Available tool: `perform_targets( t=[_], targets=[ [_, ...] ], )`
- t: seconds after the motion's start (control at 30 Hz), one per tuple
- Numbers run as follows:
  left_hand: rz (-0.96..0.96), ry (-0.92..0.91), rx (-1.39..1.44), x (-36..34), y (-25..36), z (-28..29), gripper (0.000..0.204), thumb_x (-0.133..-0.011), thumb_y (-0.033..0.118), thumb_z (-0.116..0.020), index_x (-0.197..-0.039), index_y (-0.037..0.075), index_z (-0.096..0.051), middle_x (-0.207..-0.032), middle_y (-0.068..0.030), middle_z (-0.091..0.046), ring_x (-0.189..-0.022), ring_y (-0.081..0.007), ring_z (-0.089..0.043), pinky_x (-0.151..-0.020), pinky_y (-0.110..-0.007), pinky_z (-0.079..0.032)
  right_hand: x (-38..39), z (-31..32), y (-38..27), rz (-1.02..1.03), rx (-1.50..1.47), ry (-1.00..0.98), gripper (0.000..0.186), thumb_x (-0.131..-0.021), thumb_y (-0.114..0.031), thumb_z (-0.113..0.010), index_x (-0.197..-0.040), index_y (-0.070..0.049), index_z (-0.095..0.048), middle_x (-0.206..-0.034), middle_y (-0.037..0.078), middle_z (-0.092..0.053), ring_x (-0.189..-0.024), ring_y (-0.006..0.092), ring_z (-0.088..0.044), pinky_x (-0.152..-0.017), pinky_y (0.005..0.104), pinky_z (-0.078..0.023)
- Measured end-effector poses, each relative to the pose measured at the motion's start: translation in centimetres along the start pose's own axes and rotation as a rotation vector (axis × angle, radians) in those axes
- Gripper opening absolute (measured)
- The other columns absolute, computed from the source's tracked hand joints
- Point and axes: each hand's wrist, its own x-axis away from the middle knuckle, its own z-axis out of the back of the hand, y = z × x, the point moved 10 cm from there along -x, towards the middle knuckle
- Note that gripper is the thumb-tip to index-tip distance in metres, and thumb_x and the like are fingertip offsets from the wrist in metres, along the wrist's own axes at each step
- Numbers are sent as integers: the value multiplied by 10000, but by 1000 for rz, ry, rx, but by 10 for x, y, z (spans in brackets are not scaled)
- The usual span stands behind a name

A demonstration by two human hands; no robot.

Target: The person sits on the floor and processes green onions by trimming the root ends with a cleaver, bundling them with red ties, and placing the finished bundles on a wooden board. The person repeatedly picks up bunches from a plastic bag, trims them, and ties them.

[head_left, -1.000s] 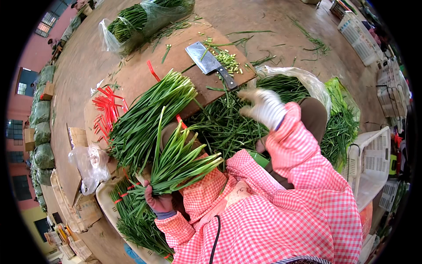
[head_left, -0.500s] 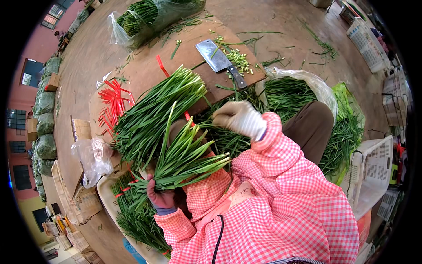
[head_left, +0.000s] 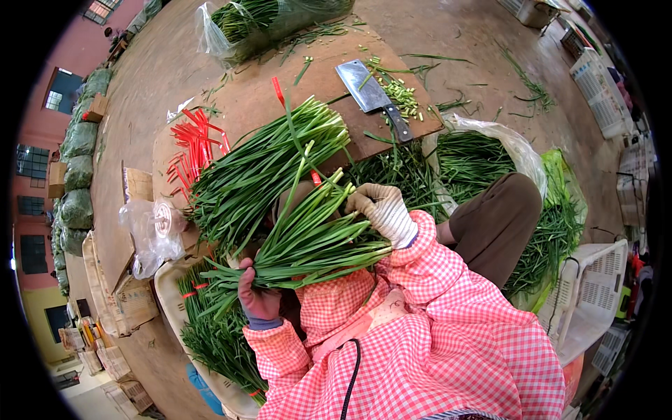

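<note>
My left hand [head_left: 259, 297], in a dull pink glove, is closed round the leafy part of a loose bunch of garlic chives [head_left: 315, 245], whose pale stem ends fan out to the right. With bent fingers, my right hand [head_left: 381, 208], in a tan and white glove, pinches at the upper stem ends of this bunch. Just beyond lies a larger pile of garlic chives [head_left: 269, 168] on the near edge of a brown board [head_left: 245, 105]. A cleaver [head_left: 367, 91] rests on the board's right side beside cut stem ends [head_left: 400, 96].
Red ties [head_left: 196, 150] lie at the board's left. A pale crate [head_left: 170, 294] with tied bunches stands at lower left. On the right are an open plastic bag of chives [head_left: 476, 157], a green bag [head_left: 556, 185] and a white crate [head_left: 595, 287]. Another chive bag [head_left: 248, 24] sits beyond.
My right hand has come down to the stem ends of the held bunch, its fingers now at them. The left hand keeps its hold. The whole view has shifted slightly.
</note>
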Motion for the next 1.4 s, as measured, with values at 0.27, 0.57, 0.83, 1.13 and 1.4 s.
perform_targets(
  t=[0.27,0.57,0.83,1.13,1.4],
  targets=[
    [-51,-66,-1,1,6,2,224,-870,100,-555,-1083,158,-515,-1298,-160,-522,-1190,-316,-509,-968,-488,-460,-1,127,-6,170,63,353,243,-902,-259,-572,-846,-32,-637,-711,40,-663,-525,66,-581,-399,187,-354],
    [-86,-16,-21,5,2,-11,239,-852,102,-575,-1081,155,-529,-1275,-127,-532,-1182,-276,-507,-1007,-459,-419,-7,-10,-11,-10,566,-275,531,-746,-448,-683,-1100,-54,-651,-1002,183,-668,-947,308,-640,-840,362,-495],
    [-78,4,-21,7,0,-8,253,-843,102,-586,-1080,176,-540,-1281,-98,-529,-1196,-249,-494,-1031,-449,-392,-1,-13,-8,-54,407,-310,239,-811,-253,-628,-894,-40,-697,-746,123,-665,-681,227,-636,-659,330,-504],
    [-53,25,-57,4,0,-4,237,-833,102,-589,-1053,179,-543,-1272,-90,-536,-1184,-255,-502,-1014,-449,-411,-21,23,-27,116,368,-128,271,-888,-209,-567,-1000,22,-653,-782,101,-669,-638,109,-611,-612,266,-511],
    [-52,14,21,2,1,5,233,-848,101,-572,-1067,167,-528,-1269,-119,-544,-1177,-275,-513,-1007,-459,-421,-25,42,-12,-6,152,37,171,-794,-130,-604,-837,13,-687,-712,73,-673,-596,145,-645,-566,269,-513]
  ],
)
